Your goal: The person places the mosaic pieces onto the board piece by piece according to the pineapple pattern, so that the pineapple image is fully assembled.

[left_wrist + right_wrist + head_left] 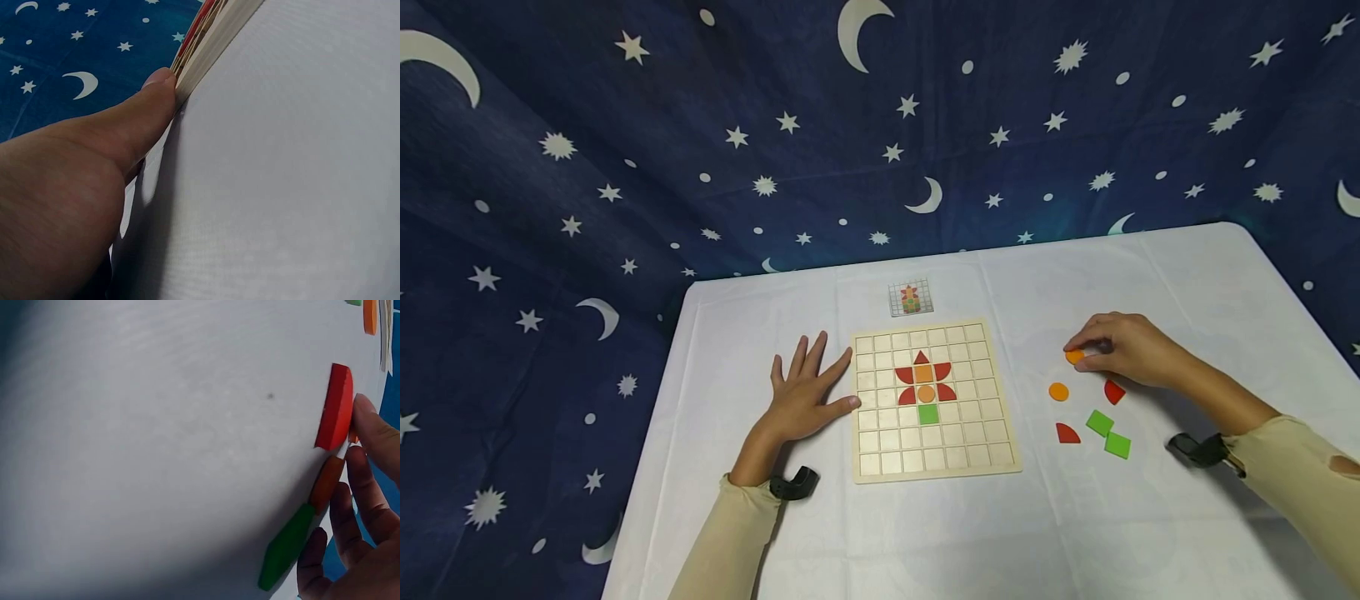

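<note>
My left hand (808,396) lies on the white cloth with its fingers spread. Its thumb touches the left edge of the wooden grid board (936,462). On the board, red pieces (943,372) surround an orange square (922,373) and an orange circle (927,393), with a green square (928,414) below. Off to the board's right, my right hand (1131,348) pinches an orange piece (1074,356) between thumb and fingertips, partly covering it. Close by, the right wrist view shows a red piece (335,406), a shaded orange piece (326,484) and a green piece (287,550).
A small pattern card (911,297) lies behind the board. Between board and right hand are a loose orange circle (1058,392), red quarter circles (1067,433) and green squares (1117,445). A dark blue curtain (820,208) with moons and stars hangs beyond the table.
</note>
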`<action>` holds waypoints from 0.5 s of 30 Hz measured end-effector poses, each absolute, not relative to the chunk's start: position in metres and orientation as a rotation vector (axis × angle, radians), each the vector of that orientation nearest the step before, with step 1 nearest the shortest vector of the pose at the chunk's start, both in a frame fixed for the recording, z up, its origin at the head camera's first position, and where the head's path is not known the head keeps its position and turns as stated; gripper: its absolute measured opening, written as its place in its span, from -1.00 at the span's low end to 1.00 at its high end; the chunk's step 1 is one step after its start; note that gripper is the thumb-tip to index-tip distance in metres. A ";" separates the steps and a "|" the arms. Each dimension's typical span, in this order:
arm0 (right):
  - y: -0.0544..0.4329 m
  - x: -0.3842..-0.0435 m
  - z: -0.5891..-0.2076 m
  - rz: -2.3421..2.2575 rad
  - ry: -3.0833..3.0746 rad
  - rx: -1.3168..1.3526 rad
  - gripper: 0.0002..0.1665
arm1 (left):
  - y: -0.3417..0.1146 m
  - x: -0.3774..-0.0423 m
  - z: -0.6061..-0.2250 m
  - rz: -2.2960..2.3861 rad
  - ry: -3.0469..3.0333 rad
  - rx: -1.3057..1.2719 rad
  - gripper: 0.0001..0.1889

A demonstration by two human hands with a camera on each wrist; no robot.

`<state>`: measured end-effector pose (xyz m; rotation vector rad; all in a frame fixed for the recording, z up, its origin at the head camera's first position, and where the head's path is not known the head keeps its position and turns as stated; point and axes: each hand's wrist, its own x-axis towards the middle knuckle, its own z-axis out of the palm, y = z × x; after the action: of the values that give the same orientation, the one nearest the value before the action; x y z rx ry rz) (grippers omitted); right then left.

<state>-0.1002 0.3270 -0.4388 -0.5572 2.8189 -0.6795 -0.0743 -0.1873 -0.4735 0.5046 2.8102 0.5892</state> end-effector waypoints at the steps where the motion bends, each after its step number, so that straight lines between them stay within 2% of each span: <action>1: 0.326 -0.101 -0.439 -0.670 2.816 -0.555 -0.67 | -0.187 -0.074 -0.473 0.588 2.809 0.503 -0.13; 7: 0.322 -0.104 -0.437 -0.653 2.805 -0.549 -0.71 | -0.187 -0.075 -0.472 0.592 2.809 0.500 -0.13; 15: 0.300 -0.095 -0.433 -0.879 2.852 -0.613 -0.80 | -0.186 -0.073 -0.472 0.605 2.802 0.497 -0.14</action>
<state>-0.0946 0.2998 -0.4326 -0.6134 2.8516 -0.8787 -0.0733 -0.1865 -0.4717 0.4971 2.8022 0.6046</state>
